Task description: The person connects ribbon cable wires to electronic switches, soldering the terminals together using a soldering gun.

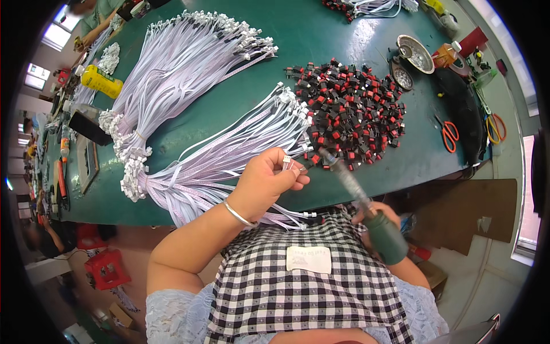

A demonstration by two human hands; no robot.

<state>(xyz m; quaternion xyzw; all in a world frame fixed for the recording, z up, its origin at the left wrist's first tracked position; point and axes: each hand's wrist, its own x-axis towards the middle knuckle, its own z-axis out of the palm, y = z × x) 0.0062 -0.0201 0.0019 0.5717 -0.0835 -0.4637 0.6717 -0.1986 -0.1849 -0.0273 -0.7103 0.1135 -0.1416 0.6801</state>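
My left hand (pixel 266 175) is closed near the table's front edge, pinching a thin pale cable with a white plug (pixel 287 161) standing above the fingers. Just beyond its fingertips is a small dark part (pixel 305 168); whether it is joined to the wires cannot be made out. My right hand (pixel 381 212), partly hidden, grips a soldering iron (pixel 387 239) with a thick green handle and a long metallic shaft, smeared by motion. The shaft slants up and left toward the left fingertips. Beyond lies a heap of small red and black parts (pixel 349 109).
Two tied bundles of pale ribbon cables, a far one (pixel 177 63) and a near one (pixel 229 155), spread across the green table (pixel 309 34). Orange-handled scissors (pixel 450 136) and a metal bowl (pixel 416 54) lie right. A yellow bottle (pixel 100 81) and phone (pixel 90 127) lie left. Another person (pixel 100 23) sits far left.
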